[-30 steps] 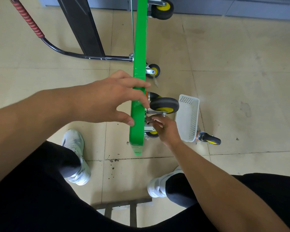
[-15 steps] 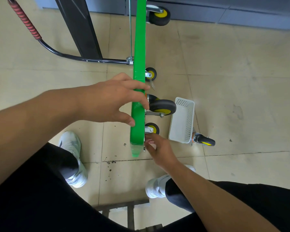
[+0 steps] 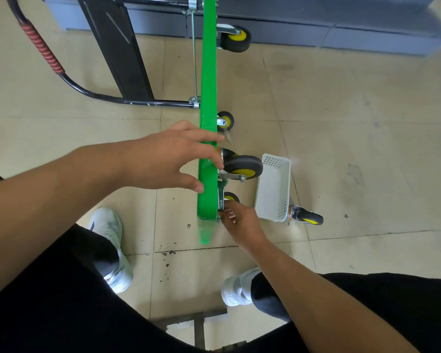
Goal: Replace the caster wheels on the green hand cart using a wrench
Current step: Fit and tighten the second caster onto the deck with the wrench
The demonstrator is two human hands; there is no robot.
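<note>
The green hand cart (image 3: 208, 98) stands on its edge on the floor, wheels facing right. My left hand (image 3: 171, 159) grips its upper edge, fingers over the top and thumb on the near face. A large black and yellow caster wheel (image 3: 242, 166) sticks out just right of those fingers. Below it a metal wrench (image 3: 220, 197) lies along the cart's underside, and my right hand (image 3: 239, 220) holds its lower end. Two small casters (image 3: 225, 121) (image 3: 231, 197) and a far caster (image 3: 236, 38) are also mounted on the cart.
A white perforated plastic basket (image 3: 274, 187) sits on the tiles right of the cart, with a loose caster wheel (image 3: 306, 216) beside it. The cart's black handle with a red grip (image 3: 42, 50) lies to the left. My shoes (image 3: 112, 248) flank the cart's near end.
My right hand dropped from the large caster's bracket down to the cart's near corner, and the wrench now shows between the bracket and my fingers. My left hand kept its grip.
</note>
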